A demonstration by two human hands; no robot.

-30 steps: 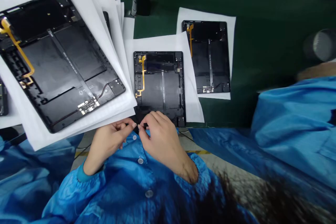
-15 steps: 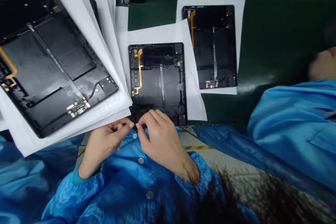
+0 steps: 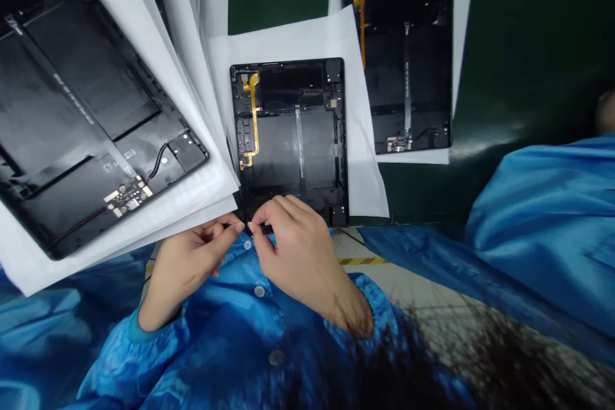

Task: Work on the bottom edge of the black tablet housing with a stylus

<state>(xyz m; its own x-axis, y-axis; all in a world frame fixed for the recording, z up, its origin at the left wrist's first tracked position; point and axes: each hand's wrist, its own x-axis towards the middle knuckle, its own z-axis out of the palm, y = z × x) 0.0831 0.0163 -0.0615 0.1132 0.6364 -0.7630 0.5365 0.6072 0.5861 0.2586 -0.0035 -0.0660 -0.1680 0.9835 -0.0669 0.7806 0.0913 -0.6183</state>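
Note:
A black tablet back housing (image 3: 278, 128) lies open side up in front of me, with a yellow flex cable (image 3: 254, 122) at its left and a grey ribbon cable (image 3: 300, 147) down the middle. At its near left corner my left hand (image 3: 192, 256) is closed, thumb and forefinger pinched together. My right hand (image 3: 293, 243) pinches close beside it, over the housing's near edge. The fingertips almost meet. Whatever lies between them, if anything, is too small or hidden to make out.
On the left, a larger-looking tablet housing (image 3: 81, 109) rests on stacked white sheets (image 3: 192, 211). Another housing (image 3: 427, 83) lies at the back right on white paper (image 3: 464, 25). The green table (image 3: 523, 45) lies beneath. A person's blue sleeve (image 3: 552, 205) is at the right.
The view has shifted a little, so the housings sit higher in the picture. Both hands keep the same pinch at the near left corner.

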